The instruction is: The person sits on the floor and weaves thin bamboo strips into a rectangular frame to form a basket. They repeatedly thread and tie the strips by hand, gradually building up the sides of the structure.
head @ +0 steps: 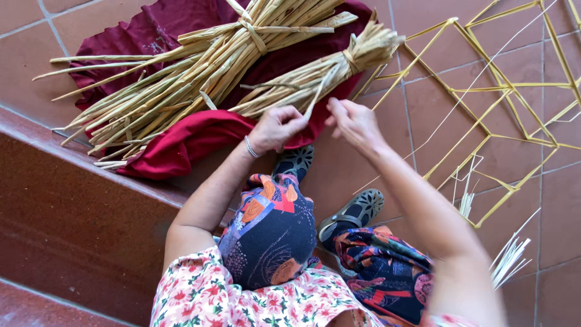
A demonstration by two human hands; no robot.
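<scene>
Two hands meet at the centre of my view, both closed on one pale straw strip [316, 97]. That strip runs from my fingers toward one o'clock, up into the smaller tied straw bundle [315, 75], which lies on the red cloth [200, 139] with its long axis from seven to one o'clock. My left hand [277, 128] pinches the strip's lower end, fingers curled tight. My right hand [354, 123] sits just beside it at three o'clock, fingertips pressed together; I cannot tell whether they grip the same strip or a finer strand. Both hands are about equally near the bundle.
</scene>
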